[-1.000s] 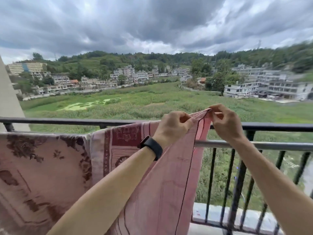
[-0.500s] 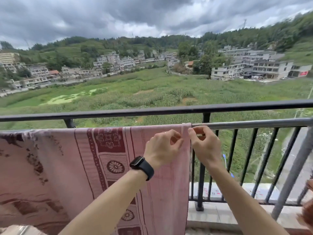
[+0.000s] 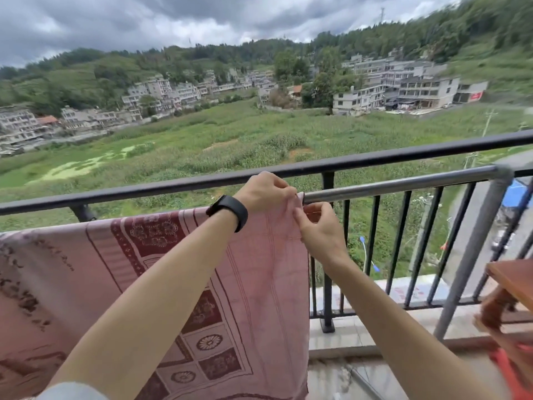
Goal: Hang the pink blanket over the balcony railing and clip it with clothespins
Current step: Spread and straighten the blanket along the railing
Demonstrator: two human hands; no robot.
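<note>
Change: a second ago I had the blanket (image 3: 144, 284) corner lifted above the black railing (image 3: 403, 153). Now the corner is down on the silver rail (image 3: 403, 184), the cloth is flat, and the view has swung right.
Meaning: draping looks about done at this end. Clipping isn't started, and I see no clothespins.
Left grip (image 3: 265, 192): fingers curled, pinching the top corner at the rail.
Right grip (image 3: 320, 229): pinching the same corner's edge just below, right beside the left fingertips.
Blanket: hangs over the silver rail and runs off frame to the left. I can't see the far side.
Edges: the right hem falls straight and ends at my hands. The top fold follows the rail line.
Room: there's bare silver rail to the right up to its bend. The black railing sits behind and higher, with a gap between the two. A wooden piece (image 3: 513, 281) is low right, well apart from both hands.
</note>
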